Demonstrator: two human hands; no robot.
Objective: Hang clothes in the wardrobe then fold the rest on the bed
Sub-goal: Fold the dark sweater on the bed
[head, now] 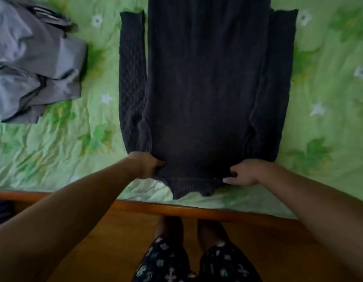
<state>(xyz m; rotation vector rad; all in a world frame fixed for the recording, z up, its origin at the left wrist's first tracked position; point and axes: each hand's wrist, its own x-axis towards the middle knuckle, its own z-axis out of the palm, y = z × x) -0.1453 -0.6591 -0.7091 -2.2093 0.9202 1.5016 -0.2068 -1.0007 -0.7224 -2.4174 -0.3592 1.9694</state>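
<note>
A dark knitted sweater (pixel 207 82) lies flat on the bed, neck end toward me, its two sleeves stretched straight along its sides. My left hand (pixel 147 164) grips the left shoulder beside the collar. At the other shoulder my right hand (pixel 244 174) pinches the knit beside the collar. The ribbed collar (pixel 194 187) hangs between my hands near the bed's edge.
A pile of grey clothes (pixel 34 64) lies at the left of the green flower-print bedsheet (pixel 327 94). The wooden bed frame (pixel 197 211) runs along the near edge, and my legs stand on the wooden floor below it.
</note>
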